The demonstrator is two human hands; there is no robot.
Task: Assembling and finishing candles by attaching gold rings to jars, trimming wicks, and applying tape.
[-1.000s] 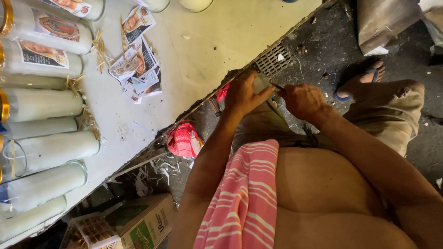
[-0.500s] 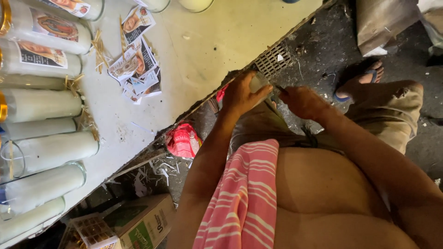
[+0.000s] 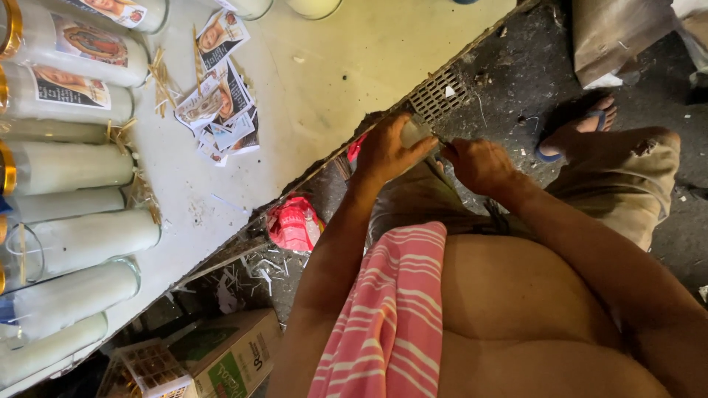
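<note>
My left hand (image 3: 387, 151) grips a pale wax candle (image 3: 414, 131) just off the edge of the cream work table (image 3: 332, 81). My right hand (image 3: 479, 163) is closed beside it, its fingers meeting the candle's end; a thin dark tool seems to sit in that fist, but it is mostly hidden. Both hands hover over my lap, above tan shorts (image 3: 627, 191).
Several tall white glass candles (image 3: 74, 166) lie in a row on the table's left. Loose picture labels (image 3: 221, 96) are scattered near them. Below the table lie a red bag (image 3: 295, 225), a cardboard box (image 3: 228, 354) and a floor drain grate (image 3: 439, 94). A pink striped towel (image 3: 391, 317) hangs over my shoulder.
Both hands stay together at the table's edge. The right hand has shifted slightly toward the candle; the dark tool tip seen a second ago is now tucked out of sight.
</note>
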